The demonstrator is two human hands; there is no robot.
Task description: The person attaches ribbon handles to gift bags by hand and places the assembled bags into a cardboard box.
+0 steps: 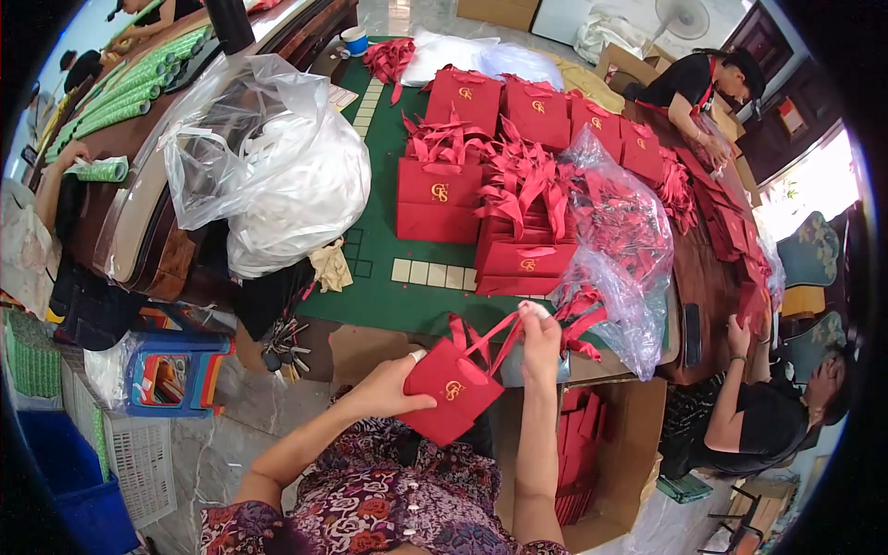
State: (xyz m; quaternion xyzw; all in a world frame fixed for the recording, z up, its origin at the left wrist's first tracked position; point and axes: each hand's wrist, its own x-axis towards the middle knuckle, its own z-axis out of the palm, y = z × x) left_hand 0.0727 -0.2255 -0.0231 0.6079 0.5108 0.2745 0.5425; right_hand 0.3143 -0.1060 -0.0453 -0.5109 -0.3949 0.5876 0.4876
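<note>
A small red paper gift bag (450, 392) with a gold emblem hangs tilted in front of me, over the near table edge. My left hand (396, 384) grips its left side, thumb across the front. My right hand (538, 335), raised to the right, pinches the red ribbon handle (504, 340) and draws it up taut; the fingertips wear white covers. Beyond my hands, more red bags (438, 205) stand in rows on the green table top (370, 305). Loose red ribbons (525, 180) spill over several of them.
A clear plastic sack of white material (301, 176) stands on the left. Another clear bag holding red ribbons (624, 231) lies at right, near a phone (691, 333). Below it, an open carton (620, 462) contains red bags. Stacked stools (176, 375) stand lower left. Co-workers sit at right.
</note>
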